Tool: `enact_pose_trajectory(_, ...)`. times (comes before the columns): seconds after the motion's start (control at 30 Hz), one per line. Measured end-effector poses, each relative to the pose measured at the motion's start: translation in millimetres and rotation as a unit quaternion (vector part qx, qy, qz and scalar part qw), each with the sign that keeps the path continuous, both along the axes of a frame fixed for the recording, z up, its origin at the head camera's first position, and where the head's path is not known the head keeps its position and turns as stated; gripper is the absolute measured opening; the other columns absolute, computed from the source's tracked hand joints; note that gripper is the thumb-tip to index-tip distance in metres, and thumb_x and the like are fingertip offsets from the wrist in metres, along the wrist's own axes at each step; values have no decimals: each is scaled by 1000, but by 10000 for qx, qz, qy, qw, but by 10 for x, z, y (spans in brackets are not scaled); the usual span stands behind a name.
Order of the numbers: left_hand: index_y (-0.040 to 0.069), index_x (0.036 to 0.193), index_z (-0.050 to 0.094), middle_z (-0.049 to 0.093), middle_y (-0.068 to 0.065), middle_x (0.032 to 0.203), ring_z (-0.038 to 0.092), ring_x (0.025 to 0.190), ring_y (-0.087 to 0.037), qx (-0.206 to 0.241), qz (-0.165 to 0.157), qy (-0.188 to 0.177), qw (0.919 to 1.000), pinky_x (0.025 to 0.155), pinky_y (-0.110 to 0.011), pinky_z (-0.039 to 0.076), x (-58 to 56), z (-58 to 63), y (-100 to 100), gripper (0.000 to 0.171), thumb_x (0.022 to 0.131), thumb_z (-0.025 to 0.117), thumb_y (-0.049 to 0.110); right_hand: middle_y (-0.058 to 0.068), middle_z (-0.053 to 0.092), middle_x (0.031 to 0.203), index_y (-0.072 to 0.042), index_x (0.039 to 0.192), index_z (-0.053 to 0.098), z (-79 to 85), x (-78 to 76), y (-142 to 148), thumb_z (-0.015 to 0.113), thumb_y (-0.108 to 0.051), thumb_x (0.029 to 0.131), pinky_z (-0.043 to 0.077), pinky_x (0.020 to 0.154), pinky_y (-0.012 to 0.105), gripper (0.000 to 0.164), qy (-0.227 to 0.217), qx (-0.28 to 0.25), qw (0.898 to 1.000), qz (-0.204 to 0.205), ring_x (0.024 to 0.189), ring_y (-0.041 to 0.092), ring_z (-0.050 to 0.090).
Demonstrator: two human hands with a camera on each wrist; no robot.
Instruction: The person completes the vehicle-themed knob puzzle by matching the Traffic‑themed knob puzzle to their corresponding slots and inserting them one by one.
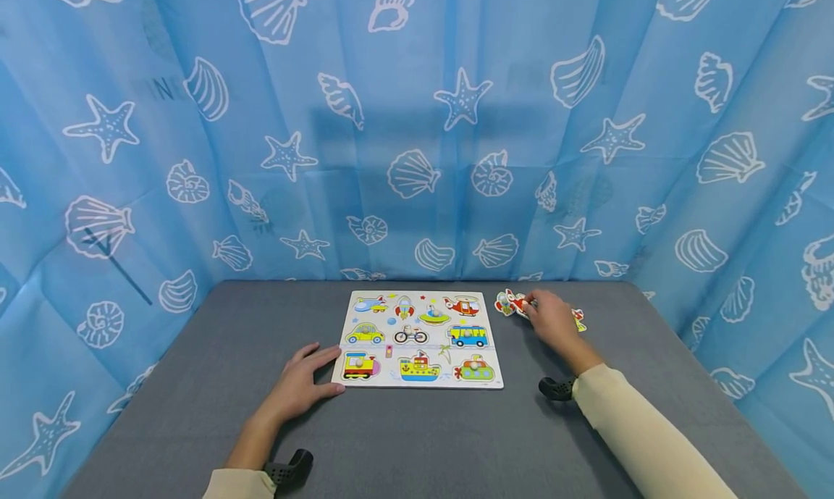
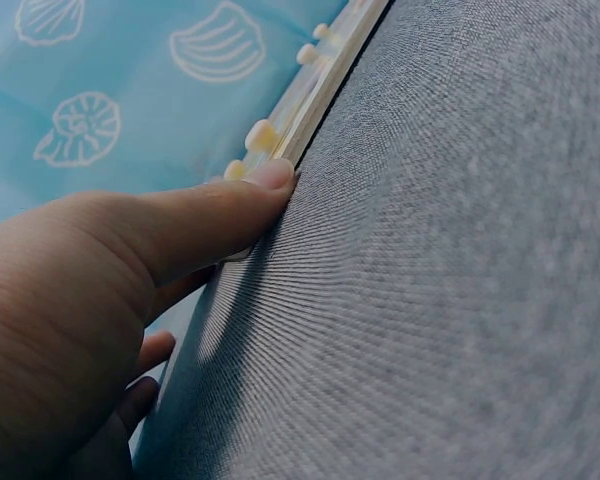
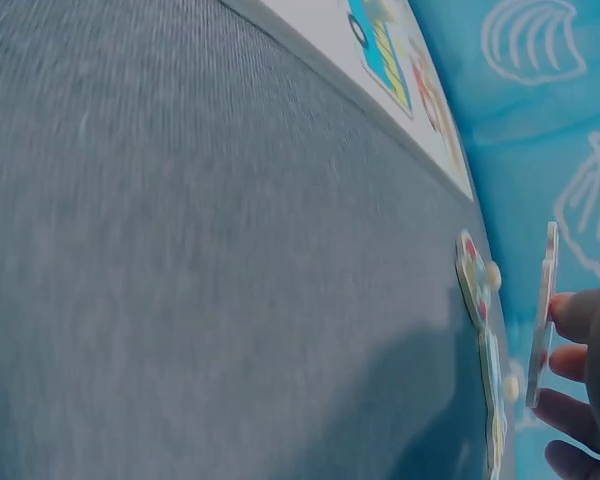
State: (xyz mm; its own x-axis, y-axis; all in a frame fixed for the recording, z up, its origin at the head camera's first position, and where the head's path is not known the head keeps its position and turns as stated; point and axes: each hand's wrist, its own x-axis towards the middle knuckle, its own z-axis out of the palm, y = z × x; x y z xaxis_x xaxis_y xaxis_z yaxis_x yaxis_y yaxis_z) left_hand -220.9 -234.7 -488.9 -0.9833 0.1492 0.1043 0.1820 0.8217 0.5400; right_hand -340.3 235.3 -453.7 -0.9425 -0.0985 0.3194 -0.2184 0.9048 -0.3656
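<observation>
holding wooden piece (image 3: 544,310), right hand (image 1: 552,321); left hand (image 1: 298,383) touching puzzle board (image 1: 375,347).

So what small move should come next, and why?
Perhaps the right hand should carry its puzzle piece left to the board: the piece is pinched and off the table, and the left hand touches the board's left edge.

place: curtained-off tabletop workspace, room type unclear | blue seashell-print curtain (image 1: 365,144) on three sides | grey table (image 1: 430,441)
</observation>
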Motion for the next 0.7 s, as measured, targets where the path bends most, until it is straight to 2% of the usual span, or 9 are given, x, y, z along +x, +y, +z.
enact_pose_trajectory(0.13,13,139,56,54,-5,141,30,138,-39,68,-108,37,9999,103,-67,25,9,17,-4,72,76,82,38,18,65,96,0,100,65,-1,-22,-128,64,-12,94,45,75,54,14,-9,174,9998,128,88,36,61)
enact_pose_trajectory(0.3,13,139,56,53,-5,141,29,139,-38,58,-112,-1,9999,103,-67,24,6,25,-12,72,77,82,39,15,66,96,-2,99,65,18,-46,-302,64,-12,94,43,81,56,12,-53,408,9986,331,92,35,62)
enact_pose_trajectory(0.47,13,139,56,53,-5,141,29,139,-39,79,-129,4,9999,103,-67,24,10,26,-10,73,77,82,38,12,65,93,-3,98,66,40,-68,-452,63,-13,95,44,80,54,11,-106,593,9970,490,89,32,62)
enact_pose_trajectory(0.7,15,140,55,53,-4,141,29,139,-38,57,-88,-6,9999,104,-67,24,2,15,-5,72,76,82,37,7,63,91,-7,98,67,76,-123,-673,61,-16,97,41,81,52,10,-515,703,9953,432,88,27,60)
